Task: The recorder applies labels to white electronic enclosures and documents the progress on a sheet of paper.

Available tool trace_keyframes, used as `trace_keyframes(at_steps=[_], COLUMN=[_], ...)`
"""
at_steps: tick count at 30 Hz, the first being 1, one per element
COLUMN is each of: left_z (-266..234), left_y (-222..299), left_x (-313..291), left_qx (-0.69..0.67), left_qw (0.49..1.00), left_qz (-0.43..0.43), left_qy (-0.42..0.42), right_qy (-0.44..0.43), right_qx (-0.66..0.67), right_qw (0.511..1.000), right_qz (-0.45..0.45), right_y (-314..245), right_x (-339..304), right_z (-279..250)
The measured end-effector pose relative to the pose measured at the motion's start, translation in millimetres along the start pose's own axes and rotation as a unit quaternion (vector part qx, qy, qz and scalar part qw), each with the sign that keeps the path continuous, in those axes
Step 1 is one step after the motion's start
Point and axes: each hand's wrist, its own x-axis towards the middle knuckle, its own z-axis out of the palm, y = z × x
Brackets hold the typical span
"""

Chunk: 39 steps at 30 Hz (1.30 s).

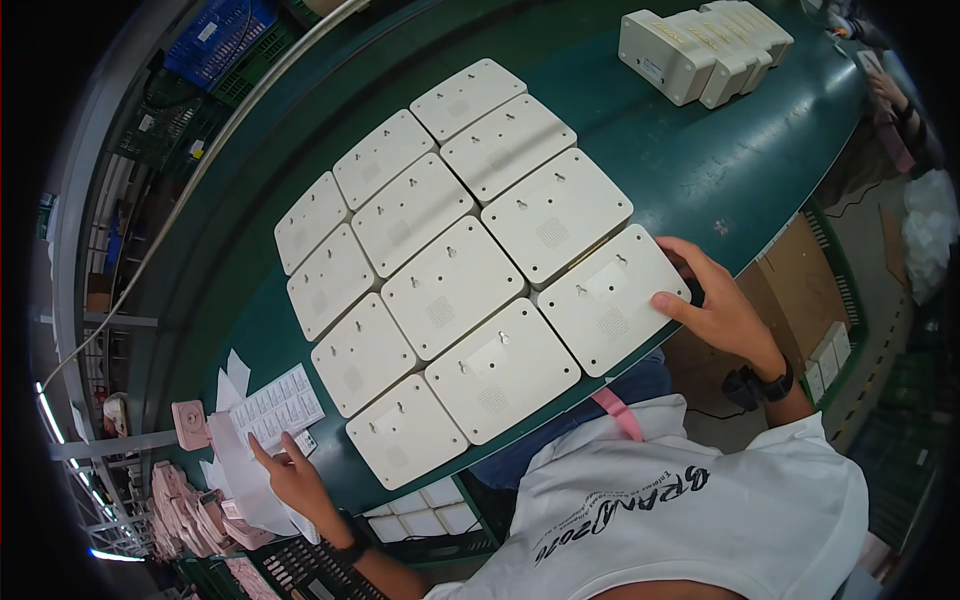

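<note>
Rows of flat off-white plastic housings [452, 290] lie side by side on the green table, showing keyhole slots, screw holes and small speaker grilles. My right hand [715, 300] grips the right end of the nearest-right housing [613, 300], thumb on its top and fingers around the far corner. At the lower left, my left hand [298, 487] hovers by a sheet of white labels [277, 408], index finger and thumb stretched apart. Whether it touches the pale backing paper [240, 465] under it, I cannot tell.
More off-white housings [700, 55] stand on edge at the far right of the green table [740, 165]. Pink parts [190, 510] are piled at the lower left. Blue and green crates [220, 45] sit beyond the rail. Another person's hand [885, 90] shows at the right edge.
</note>
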Motion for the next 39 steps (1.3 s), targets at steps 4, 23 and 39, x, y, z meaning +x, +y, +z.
trace_keyframes(at_steps=[4,23,39], left_z=[22,60,82], left_y=[25,80,200], left_x=[-58,-143,-145], left_qx=[-0.219,-0.107,0.064], left_qw=[0.974,0.988,0.905], left_qz=[0.025,0.100,0.387], left_qy=[-0.055,0.055,-0.165], right_qy=[0.026,0.281,-0.113], right_qx=[0.002,-0.345,-0.441], right_qw=[1.000,0.895,0.879], right_qz=[0.006,-0.008,-0.140], right_y=[6,15,-11], right_x=[-3,18,-35], right_z=[5,-48,-85])
